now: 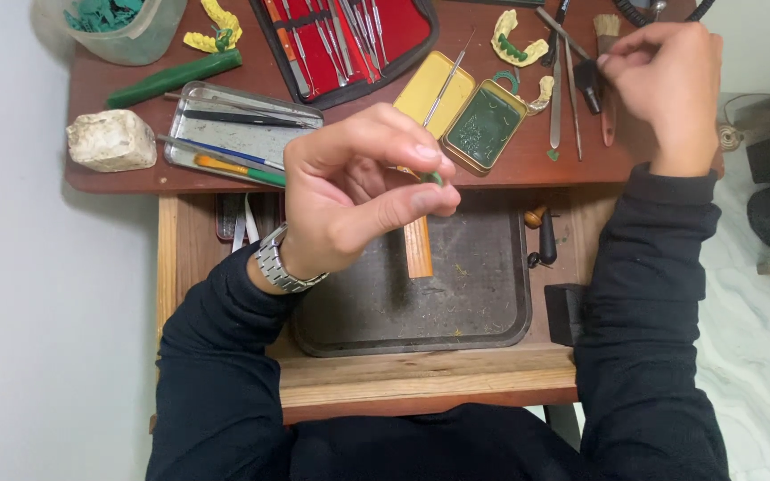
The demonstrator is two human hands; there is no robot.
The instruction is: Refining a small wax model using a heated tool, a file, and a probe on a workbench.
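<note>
Our left hand (349, 191) pinches one small green wax bit (434, 178), our right hand (666, 85) grips one thin metal tool (572, 43), above one yellow rectangular tin (434, 85) on the bench (118, 174).

The left hand (358, 200) pinches a small green piece (432, 178) above the dark tray (492, 303). The right hand (666, 76) grips a brush (606, 80) just beside the metal tools (563, 89).

A reddish-brown wooden desk (126, 178) stands against a plain pale wall (37, 312), with a lighter wooden pull-out shelf (421, 379) below. To the right, the floor (759, 356) looks white and marbled under even light.
</note>
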